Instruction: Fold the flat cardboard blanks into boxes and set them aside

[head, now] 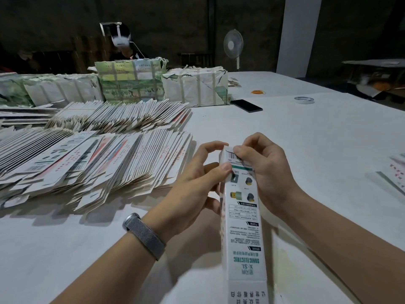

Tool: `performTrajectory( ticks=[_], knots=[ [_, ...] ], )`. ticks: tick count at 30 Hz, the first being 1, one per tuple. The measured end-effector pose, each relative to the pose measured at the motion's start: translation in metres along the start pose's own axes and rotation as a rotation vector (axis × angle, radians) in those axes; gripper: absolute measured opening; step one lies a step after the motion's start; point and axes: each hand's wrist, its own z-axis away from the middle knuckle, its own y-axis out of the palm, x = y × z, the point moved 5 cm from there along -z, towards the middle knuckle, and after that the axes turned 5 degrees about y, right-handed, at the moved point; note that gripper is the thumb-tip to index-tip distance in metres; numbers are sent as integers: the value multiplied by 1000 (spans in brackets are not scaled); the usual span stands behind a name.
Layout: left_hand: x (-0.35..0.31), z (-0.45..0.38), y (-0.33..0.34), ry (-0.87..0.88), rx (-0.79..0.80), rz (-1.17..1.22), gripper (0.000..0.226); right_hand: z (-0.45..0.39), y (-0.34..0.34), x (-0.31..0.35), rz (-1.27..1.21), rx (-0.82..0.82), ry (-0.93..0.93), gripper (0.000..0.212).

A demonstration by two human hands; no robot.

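Closing the far end flap of the box (241,216), held between both my hands over the table (306,139).
Head view: my left hand (197,183) pinches the box's left edge, thumb on its face; my right hand (265,170) curls round the top, fingertips on the flap. Best to steady with the left and tuck square. Flat blanks (87,163) lie just left of my left hand.

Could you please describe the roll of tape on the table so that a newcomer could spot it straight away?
Start at the white table and look to its far right side, beyond the black phone. The roll of tape lies flat there, alone. It is a white ring with a hollow middle, unlike the smaller orange rubber bands farther back.
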Motion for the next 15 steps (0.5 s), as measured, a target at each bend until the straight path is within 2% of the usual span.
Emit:
performTrajectory(
  ticks=[4,7,15],
  knots=[
    [0,-2,-1,15,-22,-30,37,1,3,-6,-1,74,85,6],
    [1,-3,-3,14,-64,-52,33,2,9,-10,55,114,123,14],
    [5,-2,-2,-18,-39,-66,26,2,7,-7,34,47,116,20]
  ],
)
